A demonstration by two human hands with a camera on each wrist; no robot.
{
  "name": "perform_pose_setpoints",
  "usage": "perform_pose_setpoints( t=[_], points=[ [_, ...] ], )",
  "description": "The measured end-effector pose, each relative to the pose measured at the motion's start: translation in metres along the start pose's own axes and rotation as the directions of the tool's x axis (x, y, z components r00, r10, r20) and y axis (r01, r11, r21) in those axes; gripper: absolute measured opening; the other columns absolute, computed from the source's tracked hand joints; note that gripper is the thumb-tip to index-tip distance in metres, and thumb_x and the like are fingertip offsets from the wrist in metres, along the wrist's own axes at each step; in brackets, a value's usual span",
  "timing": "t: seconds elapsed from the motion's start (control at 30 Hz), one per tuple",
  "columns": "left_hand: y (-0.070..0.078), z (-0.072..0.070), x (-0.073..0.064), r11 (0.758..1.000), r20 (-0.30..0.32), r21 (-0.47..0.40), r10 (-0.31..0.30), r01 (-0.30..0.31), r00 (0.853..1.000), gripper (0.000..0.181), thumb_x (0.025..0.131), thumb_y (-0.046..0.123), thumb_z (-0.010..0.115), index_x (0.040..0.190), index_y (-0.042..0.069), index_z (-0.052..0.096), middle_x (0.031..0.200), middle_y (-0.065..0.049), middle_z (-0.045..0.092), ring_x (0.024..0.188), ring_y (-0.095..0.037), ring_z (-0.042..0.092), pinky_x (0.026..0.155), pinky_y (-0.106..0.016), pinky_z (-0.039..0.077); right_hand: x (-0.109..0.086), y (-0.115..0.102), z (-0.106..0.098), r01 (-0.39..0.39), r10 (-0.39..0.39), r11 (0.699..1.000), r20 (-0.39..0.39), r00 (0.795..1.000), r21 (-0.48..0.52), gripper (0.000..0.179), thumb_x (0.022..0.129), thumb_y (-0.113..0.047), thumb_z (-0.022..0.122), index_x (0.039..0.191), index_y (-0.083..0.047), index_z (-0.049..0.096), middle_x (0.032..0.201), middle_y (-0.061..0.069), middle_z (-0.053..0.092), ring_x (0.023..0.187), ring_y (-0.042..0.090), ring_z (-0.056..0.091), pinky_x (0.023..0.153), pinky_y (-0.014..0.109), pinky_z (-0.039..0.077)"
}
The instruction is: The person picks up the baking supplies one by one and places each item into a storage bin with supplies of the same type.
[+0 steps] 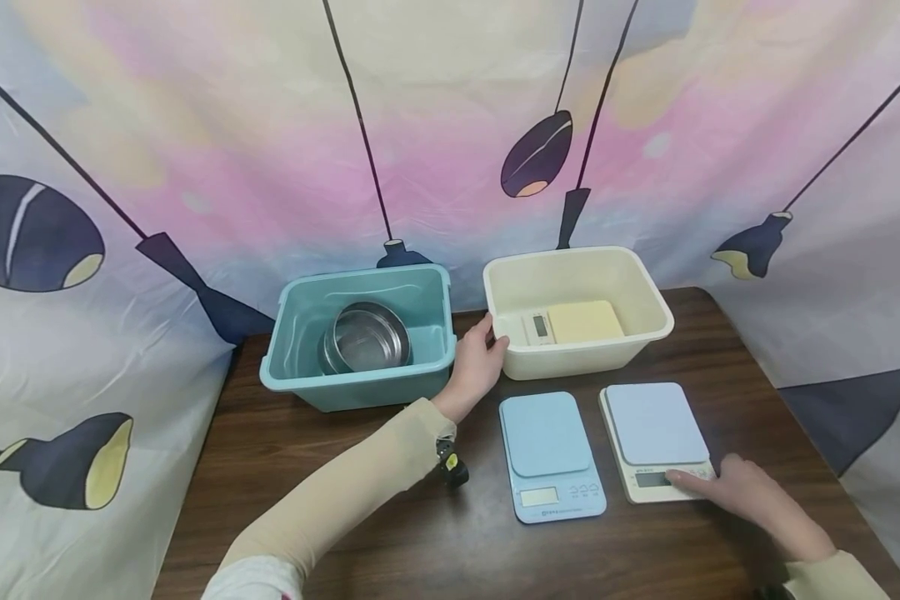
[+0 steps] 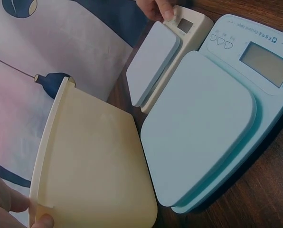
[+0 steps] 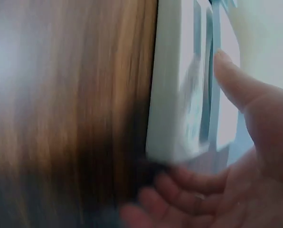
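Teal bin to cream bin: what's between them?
The left hand, pinching the rim of the cream bin, with a bit of brown tabletop behind it. Head view shows this.

- Cream tub [image 1: 570,362] at left hand [image 1: 480,362]: smooth plastic
- Teal tub [image 1: 375,388], left of left hand: glossy plastic
- Bowl [image 1: 371,337], farther left: shiny metal
- Pale scale [image 1: 660,425] at right hand [image 1: 750,492]: matt plastic
- Worktop [image 1: 390,508] below: wood-grain, glossy
- Backdrop [image 1: 450,125] beyond: creased cloth

Could pass low over the table [image 1: 570,562] in front of the blue scale [image 1: 547,442]. Found a narrow strip between that and the white scale [image 1: 660,425]. Was blocked beside it by the right hand [image 1: 757,496], between blue tub [image 1: 367,385] and cream tub [image 1: 570,362] by the left hand [image 1: 476,367], before the blue tub by a sleeve [image 1: 345,492].
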State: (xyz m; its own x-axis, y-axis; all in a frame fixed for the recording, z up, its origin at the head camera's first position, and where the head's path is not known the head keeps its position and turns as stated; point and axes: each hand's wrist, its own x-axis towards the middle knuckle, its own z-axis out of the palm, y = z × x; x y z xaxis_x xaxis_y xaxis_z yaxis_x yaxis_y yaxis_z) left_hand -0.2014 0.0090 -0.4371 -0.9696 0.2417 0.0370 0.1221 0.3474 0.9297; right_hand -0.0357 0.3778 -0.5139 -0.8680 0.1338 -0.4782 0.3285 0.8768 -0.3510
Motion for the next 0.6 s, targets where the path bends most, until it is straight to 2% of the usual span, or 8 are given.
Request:
perform_pose_setpoints(
  t=[0.1, 0.17, 0.33, 0.6],
  points=[
    [0.000, 0.000, 0.000, 1.000, 0.002, 0.000, -0.005, 0.005, 1.000, 0.060, 0.108, 0.009, 0.055, 0.161, -0.002, 0.030, 0.164, -0.023, 0.036, 0.148, -0.032, 0.043, 0.113, -0.052, 0.044, -0.002, -0.009, 0.007, -0.037, 0.035, 0.998, -0.045, 0.998, -0.042, 0.113, 0.081, -0.077, 0.070, 0.104, 0.032, 0.048, 0.084, 0.028, 0.057, 0.073, 0.033, 0.057, 0.061, 0.047, 0.053],
    [0.000, 0.000, 0.000, 1.000, 0.003, 0.005, -0.002, 0.002, 1.000, 0.060, 0.108, 0.009, 0.055, 0.161, -0.002, 0.030, 0.164, -0.024, 0.036, 0.147, -0.032, 0.044, 0.113, -0.051, 0.044, -0.001, -0.011, 0.011, -0.059, 0.056, 0.997, -0.062, 0.996, -0.048, 0.118, 0.078, -0.080, 0.071, 0.104, 0.033, 0.047, 0.084, 0.030, 0.055, 0.072, 0.033, 0.057, 0.059, 0.048, 0.053],
    [0.001, 0.001, 0.000, 1.000, 0.010, 0.027, -0.001, 0.001, 1.000, 0.060, 0.109, 0.010, 0.054, 0.162, -0.002, 0.030, 0.164, -0.023, 0.036, 0.147, -0.032, 0.045, 0.111, -0.046, 0.047, 0.002, -0.009, 0.012, -0.067, 0.066, 0.998, -0.037, 0.997, -0.016, 0.113, 0.079, -0.077, 0.073, 0.101, 0.031, 0.048, 0.083, 0.027, 0.056, 0.071, 0.032, 0.055, 0.060, 0.046, 0.053],
    [0.002, 0.002, 0.000, 0.999, 0.005, 0.033, -0.012, 0.012, 1.000, 0.060, 0.109, 0.010, 0.054, 0.162, -0.002, 0.030, 0.163, -0.024, 0.037, 0.146, -0.033, 0.046, 0.109, -0.045, 0.048, 0.001, -0.011, 0.004, -0.064, 0.063, 0.998, -0.045, 0.997, -0.009, 0.114, 0.080, -0.073, 0.076, 0.106, 0.032, 0.038, 0.082, 0.028, 0.055, 0.073, 0.034, 0.055, 0.064, 0.051, 0.054]
  ],
)
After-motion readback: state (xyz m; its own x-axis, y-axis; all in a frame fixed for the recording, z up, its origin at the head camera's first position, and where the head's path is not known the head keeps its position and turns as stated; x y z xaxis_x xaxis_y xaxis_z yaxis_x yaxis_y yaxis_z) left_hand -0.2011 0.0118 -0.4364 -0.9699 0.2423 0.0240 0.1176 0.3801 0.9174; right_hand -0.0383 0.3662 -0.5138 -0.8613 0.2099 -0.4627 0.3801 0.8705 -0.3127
